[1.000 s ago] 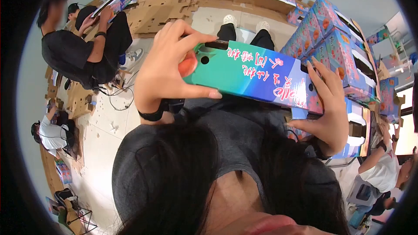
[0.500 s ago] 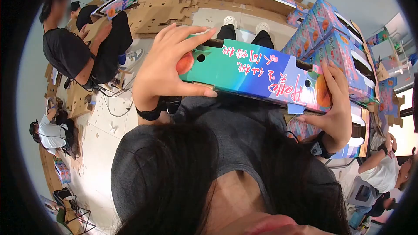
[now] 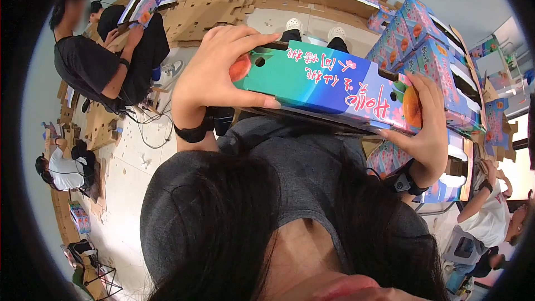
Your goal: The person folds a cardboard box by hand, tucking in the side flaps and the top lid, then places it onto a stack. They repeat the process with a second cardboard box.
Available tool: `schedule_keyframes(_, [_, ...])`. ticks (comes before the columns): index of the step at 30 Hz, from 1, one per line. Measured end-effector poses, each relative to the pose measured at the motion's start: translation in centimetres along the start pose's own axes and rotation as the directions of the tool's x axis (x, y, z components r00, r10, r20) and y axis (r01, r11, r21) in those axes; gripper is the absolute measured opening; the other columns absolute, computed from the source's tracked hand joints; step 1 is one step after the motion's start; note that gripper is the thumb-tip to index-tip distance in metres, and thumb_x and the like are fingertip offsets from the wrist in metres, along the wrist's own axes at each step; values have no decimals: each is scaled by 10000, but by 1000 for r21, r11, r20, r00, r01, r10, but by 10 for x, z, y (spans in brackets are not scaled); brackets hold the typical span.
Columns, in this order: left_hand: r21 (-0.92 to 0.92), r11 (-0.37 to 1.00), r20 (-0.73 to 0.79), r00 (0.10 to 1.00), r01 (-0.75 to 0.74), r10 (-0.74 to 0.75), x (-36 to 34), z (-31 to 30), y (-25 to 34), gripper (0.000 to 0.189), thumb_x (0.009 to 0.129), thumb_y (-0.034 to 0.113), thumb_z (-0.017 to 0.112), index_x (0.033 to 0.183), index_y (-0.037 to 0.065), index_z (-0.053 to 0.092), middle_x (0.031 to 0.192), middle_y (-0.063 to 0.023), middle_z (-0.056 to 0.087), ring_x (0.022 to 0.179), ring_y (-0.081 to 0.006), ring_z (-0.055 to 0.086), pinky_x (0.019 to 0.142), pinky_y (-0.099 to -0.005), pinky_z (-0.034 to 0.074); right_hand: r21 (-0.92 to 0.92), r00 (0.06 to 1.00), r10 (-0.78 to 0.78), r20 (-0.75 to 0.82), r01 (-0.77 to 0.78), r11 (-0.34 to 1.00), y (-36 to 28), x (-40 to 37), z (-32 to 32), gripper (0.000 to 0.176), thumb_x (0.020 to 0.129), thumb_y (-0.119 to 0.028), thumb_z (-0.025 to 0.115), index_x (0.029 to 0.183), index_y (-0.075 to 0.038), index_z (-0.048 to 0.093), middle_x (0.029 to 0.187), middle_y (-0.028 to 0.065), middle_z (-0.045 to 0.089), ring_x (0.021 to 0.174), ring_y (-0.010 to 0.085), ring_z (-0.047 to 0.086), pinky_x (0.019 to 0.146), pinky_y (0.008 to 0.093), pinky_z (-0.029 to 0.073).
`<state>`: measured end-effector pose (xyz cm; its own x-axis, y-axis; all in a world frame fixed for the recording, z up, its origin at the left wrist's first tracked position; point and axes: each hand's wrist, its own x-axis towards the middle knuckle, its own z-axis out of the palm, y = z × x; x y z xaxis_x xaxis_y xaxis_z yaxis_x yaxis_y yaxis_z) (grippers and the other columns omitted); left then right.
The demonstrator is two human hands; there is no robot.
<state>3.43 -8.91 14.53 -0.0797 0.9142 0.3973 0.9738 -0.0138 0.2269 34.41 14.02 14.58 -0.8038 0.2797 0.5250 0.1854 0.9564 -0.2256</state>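
Observation:
A printed cardboard box (image 3: 329, 81), green at one end and blue to pink at the other, is held up in front of my chest. Its lettering appears upside down, and a peach picture shows at each end. My left hand (image 3: 217, 72) grips the green end, fingers over the far edge and thumb along the near edge. At the pink end, my right hand (image 3: 426, 117) holds on the same way, with its thumb beneath the near edge. The underside of the box is mostly hidden.
Stacked printed boxes (image 3: 412, 39) stand at the right. Flat brown cardboard (image 3: 206, 17) lies along the wall. A seated person (image 3: 89, 67) at the left holds another box (image 3: 147, 0). More people work at the far left and lower right. Cables (image 3: 153, 134) lie on the floor.
The box in my hands has tilted slightly, and the blue tab at its near edge no longer sticks out. The seated person at the left has raised their box.

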Motion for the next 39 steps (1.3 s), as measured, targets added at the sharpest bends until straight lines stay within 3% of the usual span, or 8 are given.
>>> schedule_keyframes(16, [-13,1000,-48,999,9,-9,-7,4,-2,1198,491,564,876,1471,39,428,1244,-125,621,1002,-275,571,947,-376,383,-26,999,-38,-34,37,999,3,9,10,1042,475,-430,907,1347,15,550,1307,191,603,1225,369,549,1047,453,380])
schedule_keyframes(19, [-248,969,-241,969,-18,-44,-6,16,-1,1398,523,612,877,1565,47,135,1204,-154,638,1095,-306,588,1052,-440,338,-23,997,-65,-44,64,998,9,7,10,1037,477,-420,905,1349,13,549,1294,192,606,1219,373,551,1041,450,385])
schedule_keyframes(23, [-18,997,-615,787,-69,44,-9,12,-10,1458,605,842,668,1554,53,-108,1297,-225,598,1215,-338,572,1126,-442,301,18,998,-44,-52,45,999,22,5,12,1014,487,-392,908,1348,8,554,1279,193,609,1202,358,560,1025,425,399])
schedule_keyframes(26, [-24,980,-939,340,-196,45,-4,13,0,1208,781,880,388,1557,50,-20,1354,-253,545,1329,-320,483,1163,-459,246,87,998,41,-39,-37,995,38,3,14,983,509,-369,913,1346,5,558,1273,193,607,1190,339,564,1017,405,408])
schedule_keyframes(28, [-47,972,-957,288,-229,22,-14,13,-7,1049,866,798,368,1541,27,141,1379,-248,523,1378,-303,423,1168,-458,234,111,992,122,-34,-118,987,54,-1,18,961,528,-346,916,1347,5,557,1270,193,606,1182,326,566,1014,393,411])
schedule_keyframes(32, [-54,998,-853,521,-19,-36,-36,53,-67,777,961,610,418,1457,13,387,1475,-201,430,1380,-275,400,1154,-430,263,228,986,159,-41,-146,963,77,-6,25,913,565,-295,908,1353,-3,553,1290,165,591,1190,288,562,1035,378,401])
schedule_keyframes(35, [-743,661,-374,755,104,-539,-57,109,-111,704,975,450,511,1507,28,330,1467,-166,439,1325,-267,455,1135,-417,292,278,985,169,-11,-160,947,88,-9,24,883,588,-281,897,1355,-8,553,1311,159,576,1206,276,552,1046,375,396])
schedule_keyframes(39, [-795,544,-23,881,271,-472,-91,188,-137,632,1012,383,501,1513,41,321,1407,-171,518,1302,-272,482,1097,-388,354,362,971,239,-28,-213,908,102,-20,28,835,630,-259,868,1355,3,546,1318,154,566,1225,262,534,1061,375,383])
